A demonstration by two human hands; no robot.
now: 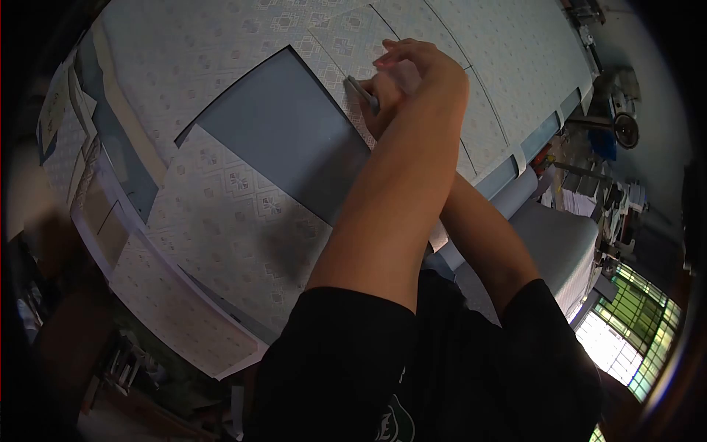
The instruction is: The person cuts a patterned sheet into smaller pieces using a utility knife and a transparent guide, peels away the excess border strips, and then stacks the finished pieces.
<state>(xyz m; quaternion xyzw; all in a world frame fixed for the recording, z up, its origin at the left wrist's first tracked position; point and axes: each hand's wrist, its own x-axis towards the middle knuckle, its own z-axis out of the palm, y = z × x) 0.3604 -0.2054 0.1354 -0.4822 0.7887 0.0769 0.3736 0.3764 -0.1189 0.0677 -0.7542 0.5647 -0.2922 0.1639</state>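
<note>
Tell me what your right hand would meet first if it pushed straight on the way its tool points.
The right hand, leading with its grey tool, would probably meet the patterned sheet first; depth at the tip is unclear.

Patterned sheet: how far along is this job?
One angular opening already looks made, baring the grey-blue layer. Your right hand grips a grey tool near it, left hand close by. The patterned sheet crossed by dark lines is probably left; marks or cuts, I can't tell.
</note>
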